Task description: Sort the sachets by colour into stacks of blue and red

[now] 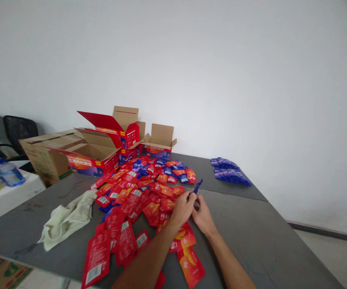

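Note:
A dark blue sachet stands nearly edge-on between my two hands, at the right side of a heap of sachets. My left hand is closed, its fingers pinching the sachet's lower part. My right hand is closed too, with its fingers curled at the sachet's lower edge, partly hidden. Under and left of my forearms spreads the heap of red sachets, some with blue sachets among them. Farther right, blue sachets lie overlapped in two rows on the grey table.
Open red cartons stand at the back left, and a smaller open carton is behind the heap. A pale cloth lies on the left. Beyond it are a brown box, a water bottle and black chairs. A white wall closes the back.

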Available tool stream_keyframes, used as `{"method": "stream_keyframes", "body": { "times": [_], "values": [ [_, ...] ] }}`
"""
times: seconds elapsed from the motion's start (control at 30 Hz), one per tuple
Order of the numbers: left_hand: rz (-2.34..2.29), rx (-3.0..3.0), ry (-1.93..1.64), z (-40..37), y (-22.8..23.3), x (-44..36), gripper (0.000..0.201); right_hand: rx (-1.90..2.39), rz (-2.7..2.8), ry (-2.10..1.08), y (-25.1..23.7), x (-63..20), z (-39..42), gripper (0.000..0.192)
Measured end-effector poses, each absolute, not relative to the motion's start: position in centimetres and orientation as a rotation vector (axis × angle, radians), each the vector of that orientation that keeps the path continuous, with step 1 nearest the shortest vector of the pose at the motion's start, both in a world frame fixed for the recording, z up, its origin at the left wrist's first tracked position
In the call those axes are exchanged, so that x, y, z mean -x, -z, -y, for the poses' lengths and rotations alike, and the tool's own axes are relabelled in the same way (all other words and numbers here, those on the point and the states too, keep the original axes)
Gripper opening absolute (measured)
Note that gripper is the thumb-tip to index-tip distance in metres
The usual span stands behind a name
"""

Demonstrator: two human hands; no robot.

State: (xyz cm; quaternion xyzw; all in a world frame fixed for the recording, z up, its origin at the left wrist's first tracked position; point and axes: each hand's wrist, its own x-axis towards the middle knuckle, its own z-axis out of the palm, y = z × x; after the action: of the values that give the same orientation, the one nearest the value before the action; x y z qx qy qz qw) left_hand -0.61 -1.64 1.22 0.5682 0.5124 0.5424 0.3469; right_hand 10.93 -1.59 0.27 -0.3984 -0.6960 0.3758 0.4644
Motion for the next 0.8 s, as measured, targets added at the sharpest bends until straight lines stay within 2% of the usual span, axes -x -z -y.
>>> {"method": "stream_keyframes", "body": {
  "times": [0.13,0.37,0.57,0.73,0.8],
  "values": [
    [-1.287,-1.316,-1.479,1.1,-0.9,1.4,0.033,0.976,1.666,-0.883,0.5,-11.0,1.0,0.024],
    [-1.118,-1.015,-1.427,-0.2,1.2,0.9,0.022,1.055,1.387,-0.766,2.3,-12.1,-1.3,0.037],
    [-1.164,-1.113,-1.421,-0.6,2.0,0.7,0.025,1.058,1.353,-0.819,2.0,-12.3,-1.0,0.033],
    [-1.256,-1.193,-1.37,-0.4,1.8,1.1,0.02,1.066,1.44,-0.932,2.4,-12.0,-1.1,0.045],
    [-1.326,-1.346,-1.32,-0.3,1.8,1.0,0.024,1.131,1.457,-0.903,2.8,-12.5,-1.6,0.043]
  ]
}}
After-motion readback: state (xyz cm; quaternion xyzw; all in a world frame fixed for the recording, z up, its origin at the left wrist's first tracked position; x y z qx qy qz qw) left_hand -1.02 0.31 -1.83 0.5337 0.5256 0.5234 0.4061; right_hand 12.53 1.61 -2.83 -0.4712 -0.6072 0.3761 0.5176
